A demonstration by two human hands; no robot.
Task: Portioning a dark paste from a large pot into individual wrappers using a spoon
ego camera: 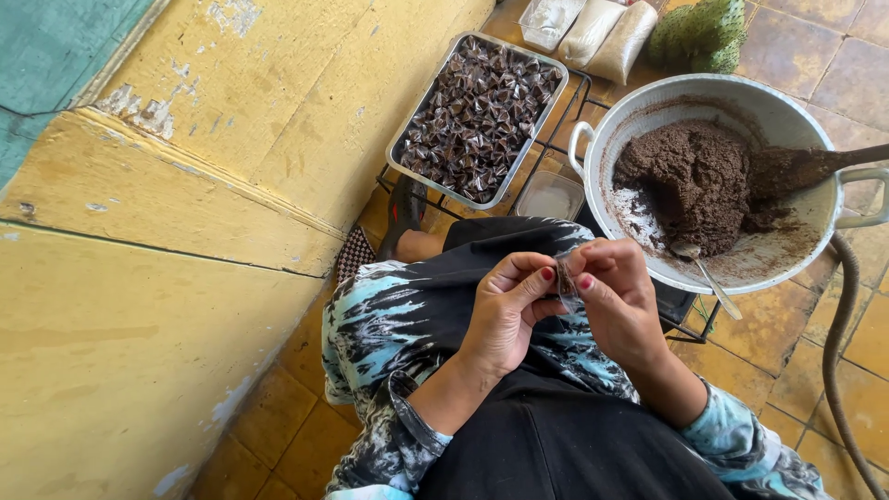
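A small clear wrapper with dark filling [567,281] is pinched between the left hand [505,310] and the right hand [619,298], both grips closed tight on it above the lap. A neat fold is likely best obtained if the thumbs are kept close together and the film is pressed flat before it is turned. Just beyond the knees, a metal tray of finished wrapped pieces [477,116] is set on a wire rack, beside a white basin [787,116] of brown paste with a spoon [704,268]. The floor is worn ochre tile [815,56]; a peeling yellow wall [185,185] runs along the left.
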